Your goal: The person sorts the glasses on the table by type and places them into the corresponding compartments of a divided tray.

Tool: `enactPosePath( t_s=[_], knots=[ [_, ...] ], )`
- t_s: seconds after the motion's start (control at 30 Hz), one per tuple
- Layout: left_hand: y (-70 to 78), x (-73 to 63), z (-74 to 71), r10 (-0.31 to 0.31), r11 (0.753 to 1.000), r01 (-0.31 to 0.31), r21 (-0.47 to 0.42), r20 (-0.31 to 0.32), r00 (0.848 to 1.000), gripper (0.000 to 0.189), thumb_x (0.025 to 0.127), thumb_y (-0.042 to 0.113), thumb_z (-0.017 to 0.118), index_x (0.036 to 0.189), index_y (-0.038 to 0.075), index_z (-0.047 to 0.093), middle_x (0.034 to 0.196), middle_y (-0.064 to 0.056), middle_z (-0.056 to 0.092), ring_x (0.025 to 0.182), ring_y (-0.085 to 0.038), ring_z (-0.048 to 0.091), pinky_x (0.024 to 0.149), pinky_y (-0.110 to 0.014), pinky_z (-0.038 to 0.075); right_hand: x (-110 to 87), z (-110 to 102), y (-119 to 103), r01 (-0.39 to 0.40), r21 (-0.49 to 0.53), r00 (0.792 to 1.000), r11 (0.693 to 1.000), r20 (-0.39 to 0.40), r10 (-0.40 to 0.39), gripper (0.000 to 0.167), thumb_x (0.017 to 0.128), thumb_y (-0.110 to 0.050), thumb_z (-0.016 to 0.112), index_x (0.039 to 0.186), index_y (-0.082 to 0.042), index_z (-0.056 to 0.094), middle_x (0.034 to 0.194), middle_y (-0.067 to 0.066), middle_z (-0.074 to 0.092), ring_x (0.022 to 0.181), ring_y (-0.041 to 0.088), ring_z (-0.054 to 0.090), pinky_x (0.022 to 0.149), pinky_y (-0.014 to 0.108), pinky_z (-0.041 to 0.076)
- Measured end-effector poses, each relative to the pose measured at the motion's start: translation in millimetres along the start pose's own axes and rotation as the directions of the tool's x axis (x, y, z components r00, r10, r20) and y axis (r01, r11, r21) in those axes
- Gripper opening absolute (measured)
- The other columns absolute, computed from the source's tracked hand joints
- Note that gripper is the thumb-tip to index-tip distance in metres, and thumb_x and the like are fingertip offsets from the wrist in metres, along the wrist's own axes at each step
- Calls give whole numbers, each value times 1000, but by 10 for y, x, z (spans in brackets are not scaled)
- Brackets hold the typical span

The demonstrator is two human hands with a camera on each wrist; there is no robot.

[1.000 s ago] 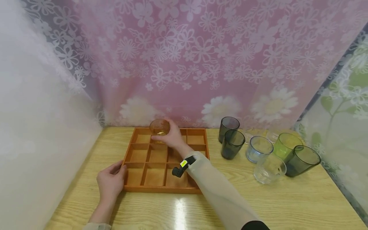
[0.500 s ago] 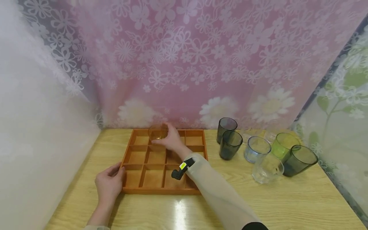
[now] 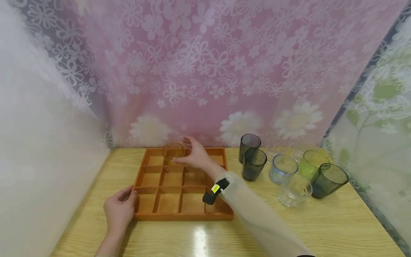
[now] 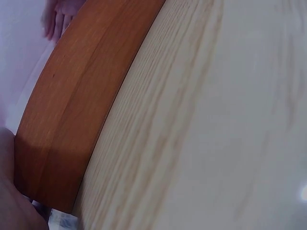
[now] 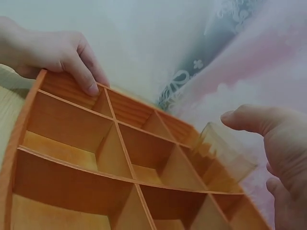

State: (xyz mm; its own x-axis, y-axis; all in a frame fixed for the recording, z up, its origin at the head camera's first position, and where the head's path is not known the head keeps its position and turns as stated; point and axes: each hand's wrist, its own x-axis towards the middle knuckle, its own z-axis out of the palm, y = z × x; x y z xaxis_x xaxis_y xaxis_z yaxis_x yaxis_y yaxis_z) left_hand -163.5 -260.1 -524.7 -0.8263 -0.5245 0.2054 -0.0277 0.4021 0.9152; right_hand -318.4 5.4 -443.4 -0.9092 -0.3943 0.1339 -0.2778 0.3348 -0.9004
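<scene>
An amber glass (image 3: 172,152) stands in the back row of the wooden divided tray (image 3: 183,216), second compartment from the left. My right hand (image 3: 196,156) is just to the right of this glass, thumb and fingers spread. In the right wrist view a gap shows between the thumb and the amber glass (image 5: 225,153). With my left hand (image 3: 119,207) I grip the tray's left wall near its front corner. The right wrist view shows that thumb over the rim, inside a compartment, and the other fingers outside.
Right of the tray stand several glasses: dark grey ones (image 3: 253,165), a blue one (image 3: 283,169), a green one (image 3: 313,164) and a clear mug (image 3: 294,192). A pink floral curtain (image 3: 199,71) hangs right behind the tray. A pale wall (image 3: 48,142) borders the left side.
My right hand has lowered the amber glass into the tray's back row, let go and drawn slightly right, fingers spreading. The left hand keeps its grip on the tray.
</scene>
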Motion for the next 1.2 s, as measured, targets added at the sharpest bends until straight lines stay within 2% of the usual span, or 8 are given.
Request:
enactPosePath(
  t_s=[0.1, 0.23, 0.47, 0.67, 0.87, 1.2],
  knots=[
    [2, -5, -3, 3, 1000, -3, 2, -2, 1000, 23, 95, 2, 77, 116, -7, 78, 109, -24, 76, 78, 18, 62, 69, -8, 53, -107, -100, -80, 26, 28, 1000, 999, 12, -26, 101, 84, -24, 94, 163, -6, 34, 162, 14, 44, 146, 34, 45, 120, 51, 36],
    [9, -6, -13, 16, 1000, -16, 6, -14, 1000, 22, 94, 2, 77, 115, -7, 78, 107, -25, 76, 77, 19, 61, 68, -7, 52, -272, -218, -174, 41, 47, 999, 998, 17, -42, 99, 85, -25, 93, 164, -11, 35, 162, 12, 45, 147, 31, 44, 120, 44, 38],
    [19, -10, -24, 25, 999, -25, 21, -14, 1000, 22, 94, 2, 77, 114, -8, 78, 107, -25, 76, 77, 20, 60, 67, -7, 51, -526, -372, -225, 108, 92, 994, 990, -37, -104, 92, 86, -19, 92, 161, -10, 39, 156, 5, 51, 143, 24, 48, 121, 38, 37],
    [23, -15, -8, 39, 999, -38, 36, -16, 999, 22, 95, 4, 77, 114, -6, 79, 105, -24, 76, 77, 20, 59, 67, -6, 51, -656, -509, -200, 156, 108, 985, 982, -91, -146, 89, 85, -13, 92, 158, -7, 41, 153, 7, 54, 141, 27, 50, 121, 42, 37],
    [30, -19, 2, 15, 1000, -15, 26, -3, 1000, 23, 95, 6, 77, 115, -6, 79, 108, -25, 76, 78, 20, 59, 67, -6, 51, -776, -672, -192, 186, 125, 977, 975, -124, -171, 84, 87, -10, 89, 157, -6, 42, 153, 11, 53, 141, 28, 50, 121, 51, 35],
    [13, -32, -6, 5, 1000, -5, 25, 7, 1000, 25, 96, 8, 77, 116, -6, 78, 110, -26, 75, 76, 20, 59, 66, -7, 52, -987, -938, -185, 185, 86, 975, 979, -137, -173, 82, 91, -17, 87, 159, -9, 41, 154, 6, 53, 143, 28, 48, 121, 48, 36]
  ],
)
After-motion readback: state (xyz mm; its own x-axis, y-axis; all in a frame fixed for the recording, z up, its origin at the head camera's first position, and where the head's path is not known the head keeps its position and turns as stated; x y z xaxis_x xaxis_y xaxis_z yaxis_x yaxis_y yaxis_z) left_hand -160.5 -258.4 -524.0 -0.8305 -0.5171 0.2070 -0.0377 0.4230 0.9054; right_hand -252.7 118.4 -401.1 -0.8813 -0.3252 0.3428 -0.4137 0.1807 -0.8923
